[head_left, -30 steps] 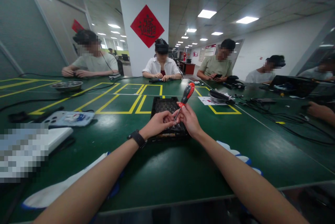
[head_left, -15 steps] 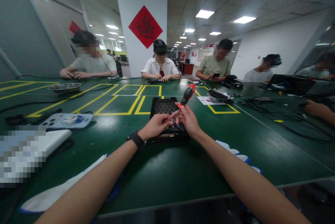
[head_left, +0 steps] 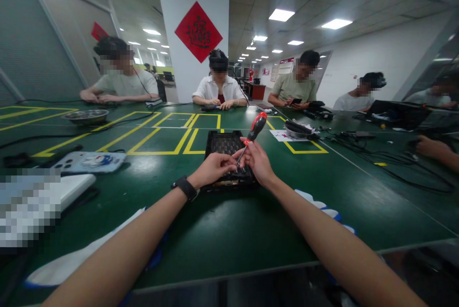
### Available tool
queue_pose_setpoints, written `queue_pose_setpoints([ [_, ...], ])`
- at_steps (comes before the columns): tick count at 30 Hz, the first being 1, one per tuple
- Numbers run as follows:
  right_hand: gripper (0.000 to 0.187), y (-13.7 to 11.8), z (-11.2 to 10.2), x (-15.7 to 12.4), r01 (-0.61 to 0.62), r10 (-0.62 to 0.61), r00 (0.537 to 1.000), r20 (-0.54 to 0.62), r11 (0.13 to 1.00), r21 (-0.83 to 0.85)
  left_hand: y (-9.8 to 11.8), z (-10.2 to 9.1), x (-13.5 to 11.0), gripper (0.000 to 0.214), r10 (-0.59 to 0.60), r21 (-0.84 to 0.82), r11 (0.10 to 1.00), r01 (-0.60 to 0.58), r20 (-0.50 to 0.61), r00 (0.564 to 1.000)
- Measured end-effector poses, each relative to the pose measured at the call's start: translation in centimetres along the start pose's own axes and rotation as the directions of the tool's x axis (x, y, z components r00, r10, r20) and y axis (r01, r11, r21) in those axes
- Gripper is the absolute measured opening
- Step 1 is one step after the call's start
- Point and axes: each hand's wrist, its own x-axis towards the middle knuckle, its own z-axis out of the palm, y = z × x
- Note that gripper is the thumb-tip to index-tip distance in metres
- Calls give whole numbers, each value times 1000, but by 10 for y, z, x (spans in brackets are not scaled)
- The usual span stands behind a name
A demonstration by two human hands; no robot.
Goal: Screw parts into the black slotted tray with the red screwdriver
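A screwdriver [head_left: 257, 127] with a black and red handle slants over a black tray [head_left: 211, 143], handle up and shaft down toward me. My right hand [head_left: 258, 161] is closed around it where the handle meets the shaft. My left hand [head_left: 214, 169] is at the lower end of the shaft, its thumb and fingers pinched together. Whatever those fingertips hold is too small to make out. Under both hands, the tray's inside has a dark, patterned surface, partly hidden by the fingers.
White and blue gloves [head_left: 86, 254] lie by my left forearm, with another glove [head_left: 322, 209] beyond my right. At left are a phone [head_left: 91, 161] and a metal bowl [head_left: 86, 116]. Cables [head_left: 390, 163] run across the right side. Several people sit around the green table [head_left: 222, 249].
The whole scene sits slightly higher in view. My hands, the screwdriver and the tray keep nearly the same places relative to one another.
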Motion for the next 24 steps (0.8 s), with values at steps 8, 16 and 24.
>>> queue_pose_setpoints([
  [8,37,3,-1,1,29,-29,999,-30,1000,-5,-1,2,2,25,29,-86,996,-27,17,999],
  [16,36,0,1,0,34,-35,999,-16,998,-55,-1,3,1,25,12,-54,998,-13,-8,1000],
  [24,34,1,0,1,18,-18,1000,-8,1000,-10,-1,2,0,18,38,-42,998,-36,50,998],
])
